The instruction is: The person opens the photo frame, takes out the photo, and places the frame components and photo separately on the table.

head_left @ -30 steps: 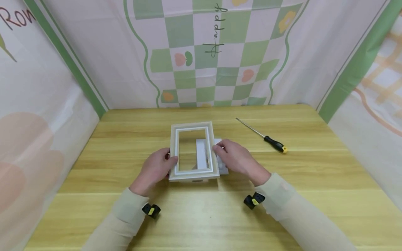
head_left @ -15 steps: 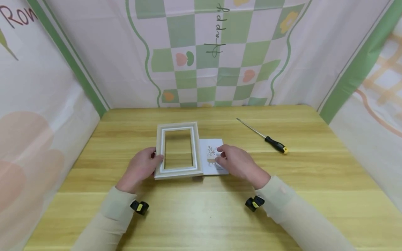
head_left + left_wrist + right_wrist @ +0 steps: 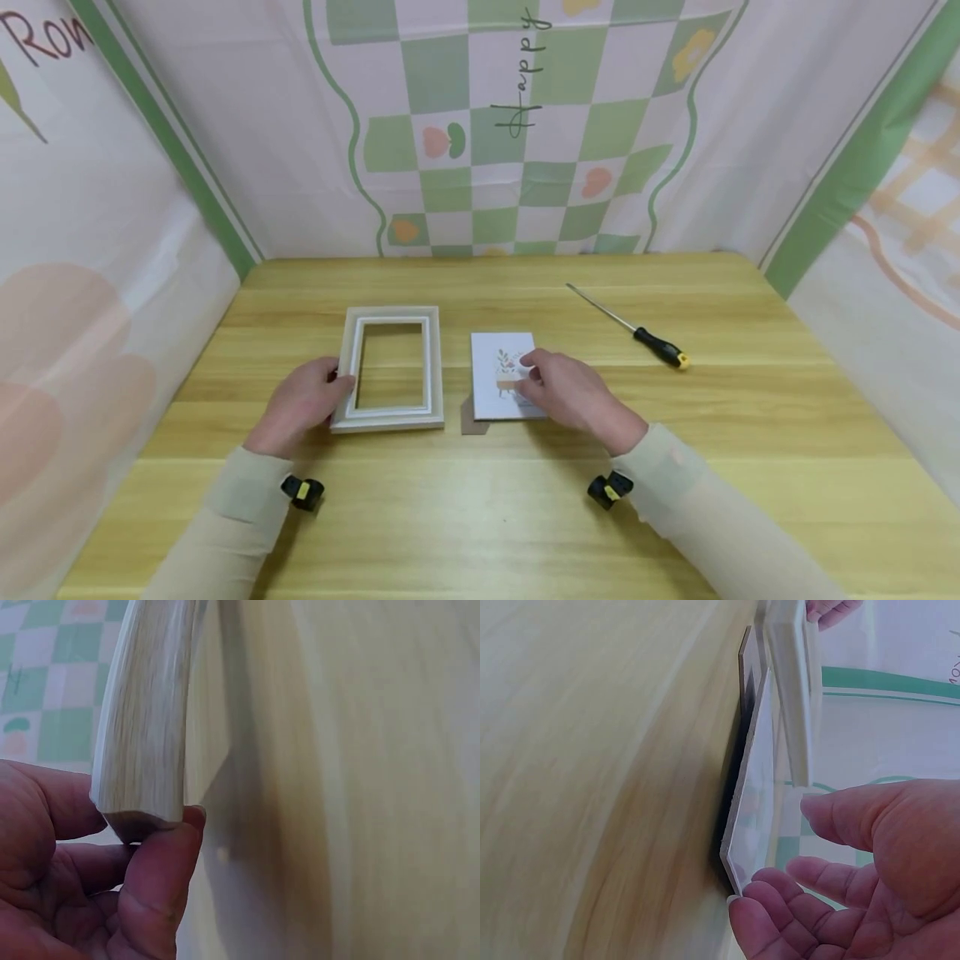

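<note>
My left hand (image 3: 300,404) pinches the left side of a cream picture frame (image 3: 390,420), whose opening shows the table through it. In the left wrist view, the thumb and fingers grip a corner of the wood-grain frame (image 3: 150,705). To the right lies a white backing panel with a plant-and-stool print (image 3: 486,358). My right hand (image 3: 573,390) hovers over its right side with loosely bent fingers. In the right wrist view, the fingertips touch or nearly touch the panel's edge (image 3: 751,802), while the thumb stands apart from it. A brown flap (image 3: 474,423) sticks out under the panel.
A screwdriver (image 3: 656,346) with a black and yellow handle lies at the right back of the wooden table (image 3: 480,517). Printed cloth (image 3: 435,75) hangs behind the table and along both sides.
My left hand has carried the picture frame leftward and lower, off the panel, so the print and brown flap now show. The right hand has let go of the frame and stayed by the panel.
</note>
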A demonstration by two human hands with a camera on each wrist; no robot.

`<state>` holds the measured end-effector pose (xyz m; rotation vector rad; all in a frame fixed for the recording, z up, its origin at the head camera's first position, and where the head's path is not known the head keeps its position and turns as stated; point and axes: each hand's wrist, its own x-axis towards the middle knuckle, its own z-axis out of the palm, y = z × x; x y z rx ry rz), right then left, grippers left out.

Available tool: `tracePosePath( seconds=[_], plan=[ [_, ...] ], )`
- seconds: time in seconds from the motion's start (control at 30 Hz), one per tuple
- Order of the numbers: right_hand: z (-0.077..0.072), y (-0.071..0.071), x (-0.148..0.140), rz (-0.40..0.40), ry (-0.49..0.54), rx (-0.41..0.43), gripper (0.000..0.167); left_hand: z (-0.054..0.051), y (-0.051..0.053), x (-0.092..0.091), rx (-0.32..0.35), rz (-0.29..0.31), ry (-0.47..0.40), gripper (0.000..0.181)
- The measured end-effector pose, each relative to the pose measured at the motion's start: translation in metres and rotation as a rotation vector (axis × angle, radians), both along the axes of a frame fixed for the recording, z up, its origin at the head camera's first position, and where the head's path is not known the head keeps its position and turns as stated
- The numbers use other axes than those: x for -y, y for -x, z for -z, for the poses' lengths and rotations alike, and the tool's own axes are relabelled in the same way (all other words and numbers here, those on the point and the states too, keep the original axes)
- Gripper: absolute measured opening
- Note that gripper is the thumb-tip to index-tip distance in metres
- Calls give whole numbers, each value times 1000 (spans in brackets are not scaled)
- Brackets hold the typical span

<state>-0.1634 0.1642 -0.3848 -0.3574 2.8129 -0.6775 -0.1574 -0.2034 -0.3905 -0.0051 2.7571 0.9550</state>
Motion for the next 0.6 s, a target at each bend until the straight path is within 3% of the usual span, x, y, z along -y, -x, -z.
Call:
tracePosePath(
  seconds=[0.2,0.6],
  plan=[
    [1,-1,-1,4,0,-10,48,1,2,11,29,6,32,29],
    [0,-2,-2,9,4,-14,49,-1,8,25,20,-8,216,43]
  ],
)
